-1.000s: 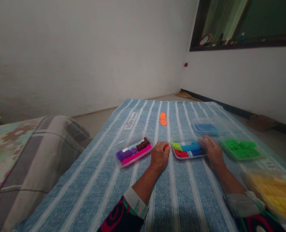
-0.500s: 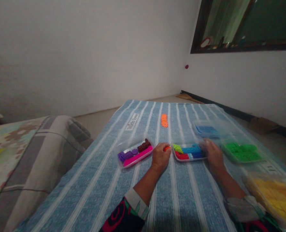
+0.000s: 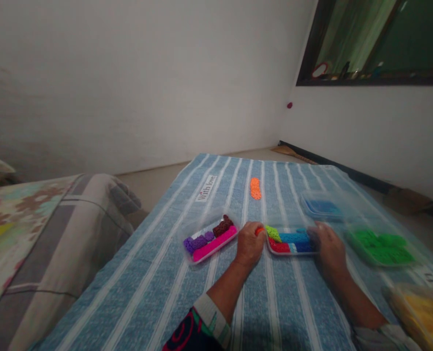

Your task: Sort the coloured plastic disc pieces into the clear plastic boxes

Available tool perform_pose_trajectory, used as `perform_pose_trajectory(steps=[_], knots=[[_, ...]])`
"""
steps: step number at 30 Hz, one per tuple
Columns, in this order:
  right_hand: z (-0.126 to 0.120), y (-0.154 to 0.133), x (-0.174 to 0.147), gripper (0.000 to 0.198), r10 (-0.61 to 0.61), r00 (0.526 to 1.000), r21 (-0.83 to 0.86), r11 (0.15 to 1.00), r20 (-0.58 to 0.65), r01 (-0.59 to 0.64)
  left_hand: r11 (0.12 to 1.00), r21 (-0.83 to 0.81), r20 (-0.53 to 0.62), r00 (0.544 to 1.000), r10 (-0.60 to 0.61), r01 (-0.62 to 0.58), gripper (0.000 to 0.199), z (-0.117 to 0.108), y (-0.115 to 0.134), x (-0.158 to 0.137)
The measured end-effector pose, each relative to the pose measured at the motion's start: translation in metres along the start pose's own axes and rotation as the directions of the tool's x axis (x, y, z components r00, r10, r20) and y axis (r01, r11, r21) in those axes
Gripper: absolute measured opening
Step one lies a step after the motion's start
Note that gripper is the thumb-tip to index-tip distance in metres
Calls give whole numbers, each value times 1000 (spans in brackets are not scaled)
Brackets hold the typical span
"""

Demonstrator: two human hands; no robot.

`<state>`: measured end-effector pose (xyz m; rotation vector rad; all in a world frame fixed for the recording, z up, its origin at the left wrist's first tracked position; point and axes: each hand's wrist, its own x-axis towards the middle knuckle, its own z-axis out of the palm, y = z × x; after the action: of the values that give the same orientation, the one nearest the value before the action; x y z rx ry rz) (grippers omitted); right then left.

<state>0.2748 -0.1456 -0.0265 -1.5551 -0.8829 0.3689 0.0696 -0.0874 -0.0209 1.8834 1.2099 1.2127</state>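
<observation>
My left hand (image 3: 250, 244) is closed around a small orange lump (image 3: 260, 231) that looks like foam clay, part of it hidden by the fingers. It is at the left end of a clear plastic container (image 3: 293, 254). Inside lie a lime-green piece (image 3: 273, 233), a red piece (image 3: 279, 246) and blue pieces (image 3: 295, 238). My right hand (image 3: 330, 246) grips the container's right end, with some fingertips blurred. Left of my left hand is a second clear container (image 3: 212, 253) with purple lumps (image 3: 199, 241), a brown piece (image 3: 223, 225) and a long pink piece (image 3: 216, 243).
An orange dotted strip (image 3: 255, 188) lies farther back on the striped blue cloth (image 3: 158, 273). To the right are containers of blue (image 3: 322, 207), green (image 3: 381, 247) and yellow (image 3: 428, 312) material. A covered bed (image 3: 92, 214) stands at the left.
The whole view has shifted a little, so everything sits slightly lower and farther right. Both hands keep nearly the same places at the container, and the orange lump is still in my left hand.
</observation>
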Motion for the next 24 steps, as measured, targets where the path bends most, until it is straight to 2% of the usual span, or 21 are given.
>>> perform_pose_trajectory(steps=[10,18,21,24], knots=[[20,-14,8,53,136,990,-12,990,-38,-137,999,41,-74,997,-22,25,14,1,-3,0],[31,-5,20,61,125,992,82,989,15,-125,1000,22,-171,985,12,-8,15,-10,-3,11],[27,0,23,59,85,996,70,994,25,-86,999,38,-226,973,41,-34,17,-15,0,13],[22,-5,20,49,-90,996,-50,995,-15,89,990,79,-235,963,134,-119,19,-21,9,13]])
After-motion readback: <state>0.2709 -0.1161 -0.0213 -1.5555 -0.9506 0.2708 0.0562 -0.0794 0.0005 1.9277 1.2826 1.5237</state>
